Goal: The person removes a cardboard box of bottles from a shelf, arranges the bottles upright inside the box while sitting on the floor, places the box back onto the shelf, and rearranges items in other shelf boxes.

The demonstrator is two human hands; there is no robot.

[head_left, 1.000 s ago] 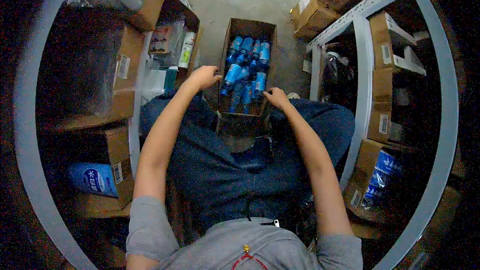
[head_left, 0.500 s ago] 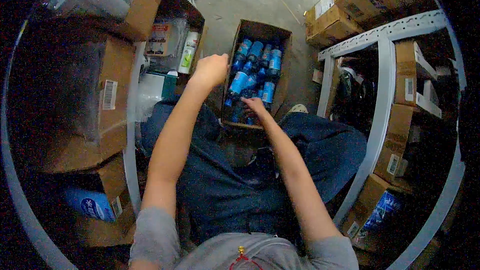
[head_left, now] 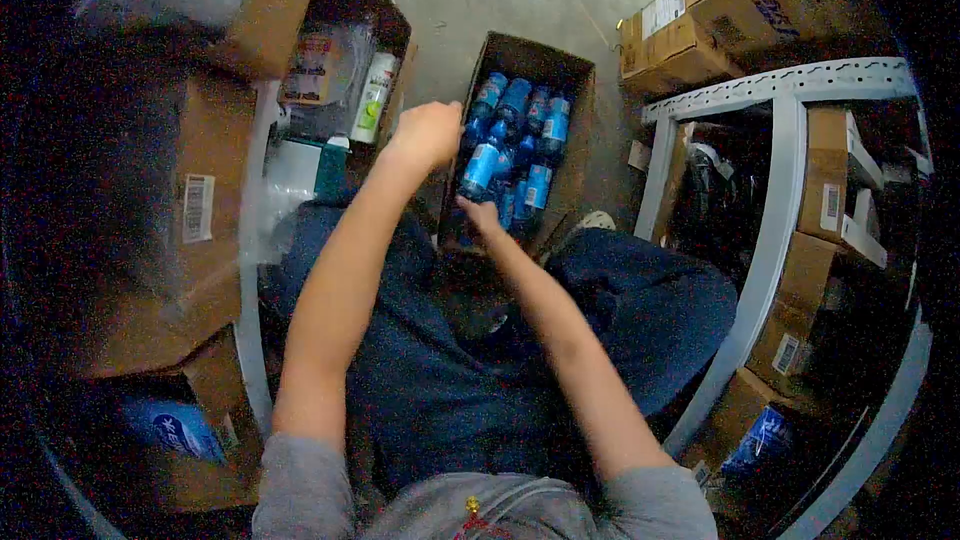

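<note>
An open cardboard box [head_left: 570, 180] stands on the floor in front of my knees, with several blue-labelled bottles lying inside. My left hand [head_left: 430, 133] is closed at the box's left edge, its fingers wrapped over the rim. Inside the near left part of the box, my right hand [head_left: 480, 215] touches the lower end of a bottle [head_left: 480, 168]; its fingers are partly hidden and blurred, so its grip cannot be made out.
Metal shelving with cardboard boxes flanks me, including a right upright [head_left: 770, 210] and a left upright [head_left: 252, 340]. A white-and-green bottle [head_left: 374, 98] stands in a left box. More cartons [head_left: 740, 20] sit at the upper right.
My right hand has moved left and slightly down to the lower end of a bottle. That bottle has shifted slightly to the right. My left hand stays at the box edge.
</note>
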